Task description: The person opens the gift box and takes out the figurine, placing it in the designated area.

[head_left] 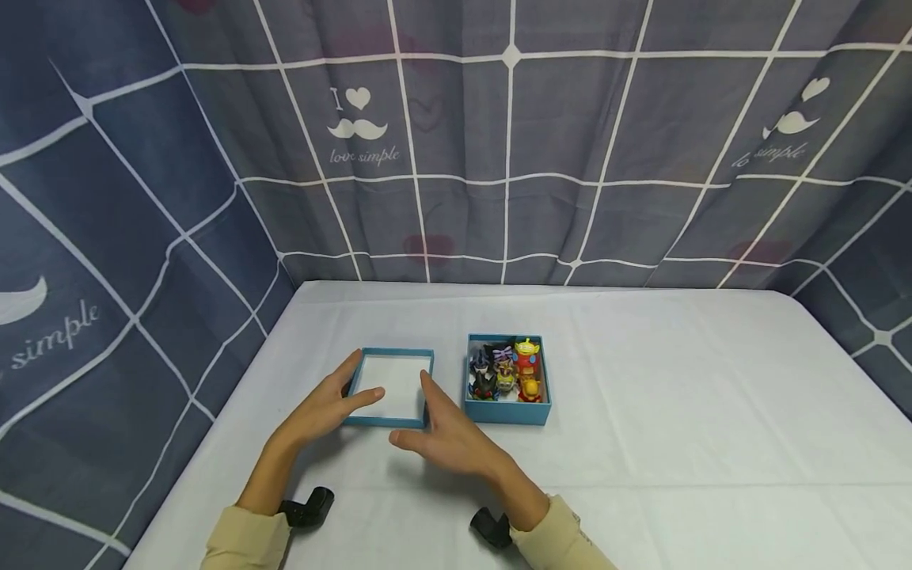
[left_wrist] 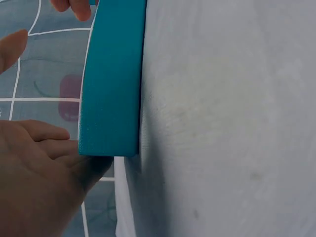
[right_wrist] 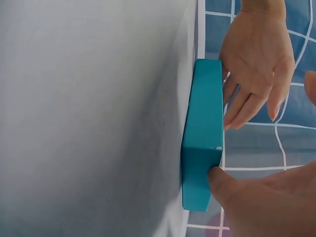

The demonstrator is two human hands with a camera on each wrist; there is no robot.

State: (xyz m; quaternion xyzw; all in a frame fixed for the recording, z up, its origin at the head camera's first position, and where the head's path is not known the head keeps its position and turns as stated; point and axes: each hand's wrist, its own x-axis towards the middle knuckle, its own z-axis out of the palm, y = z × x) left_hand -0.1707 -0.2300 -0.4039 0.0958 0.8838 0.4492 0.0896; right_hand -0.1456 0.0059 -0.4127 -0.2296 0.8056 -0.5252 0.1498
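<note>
We found the lid [head_left: 397,385], squarish, no clear long axis, lying between left hand [head_left: 321,408] and right hand [head_left: 456,437], one at each side, neither nearer, both spread wide, gripping nothing

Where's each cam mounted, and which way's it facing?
Head: on the head, forward and down at tablecloth, teal lid, figurine box; left grip, right grip, forearms show.
Left wrist: on that wrist, forward at lid's near side; left grip, right fingertips show.
Right wrist: on that wrist, forward at lid's near side, right end; both grips show.
Wrist views share: lid, tablecloth, gridded curtain.
</note>
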